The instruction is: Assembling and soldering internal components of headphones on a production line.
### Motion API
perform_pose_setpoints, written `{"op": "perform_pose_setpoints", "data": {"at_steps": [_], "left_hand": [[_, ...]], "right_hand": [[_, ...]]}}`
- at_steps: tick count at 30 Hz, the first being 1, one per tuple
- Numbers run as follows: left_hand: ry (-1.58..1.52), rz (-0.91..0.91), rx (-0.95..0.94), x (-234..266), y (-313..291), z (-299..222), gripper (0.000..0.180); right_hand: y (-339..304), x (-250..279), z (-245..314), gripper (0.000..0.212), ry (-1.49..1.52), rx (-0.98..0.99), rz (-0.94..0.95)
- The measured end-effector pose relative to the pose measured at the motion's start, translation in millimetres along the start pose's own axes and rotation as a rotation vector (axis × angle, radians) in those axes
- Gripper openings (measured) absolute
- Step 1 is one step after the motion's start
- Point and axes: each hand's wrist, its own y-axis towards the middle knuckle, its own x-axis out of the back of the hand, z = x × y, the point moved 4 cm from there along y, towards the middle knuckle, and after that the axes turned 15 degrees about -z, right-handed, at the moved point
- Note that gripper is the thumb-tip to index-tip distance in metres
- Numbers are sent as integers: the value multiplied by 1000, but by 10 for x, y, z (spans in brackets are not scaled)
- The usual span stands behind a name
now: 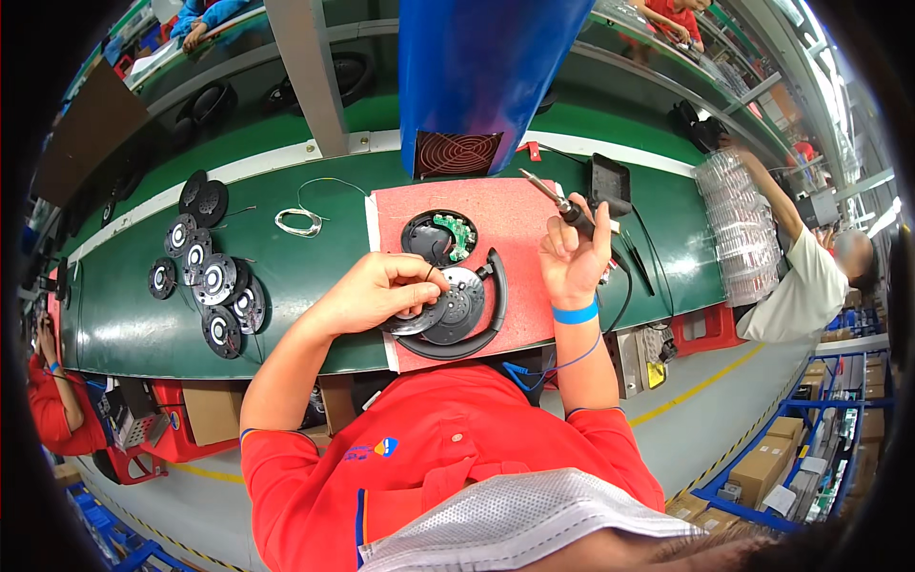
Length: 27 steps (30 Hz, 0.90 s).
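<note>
A black headphone (498, 315) with a curved headband lies on a pink foam mat (534, 329) in front of me. One round ear cup (416, 234) is uncovered, with a green circuit board (461, 235) inside. Nearer me sits a round dark speaker plate (464, 307). My left hand (396, 288) rests over the near ear cup, its fingertips pinching what looks like a thin dark wire beside the plate. To the right of the mat, my right hand (576, 252) is raised and closed around a soldering iron (564, 206), whose tip points up and to the left.
Several round speaker units (218, 278) lie on the green bench at left, near a coil of thin wire (299, 223). A blue machine housing (477, 76) rises ahead. At right are a black iron holder (610, 183), tweezers (637, 262) and stacked clear trays (736, 229) beside a co-worker.
</note>
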Motion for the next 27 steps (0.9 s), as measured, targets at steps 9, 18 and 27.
{"op": "perform_pose_setpoints", "data": {"at_steps": [9,18,27], "left_hand": [[98,-320,-570,-467,-398,-205,37],[-667,54,-41,-1860,97,89,35],[-770,26,1,-2253,439,288,30]], "right_hand": [[-412,-77,123,60,-791,744,12],[-976,297,373,78,-1217,945,57],[-2101,717,615,47,-867,-217,138]]}}
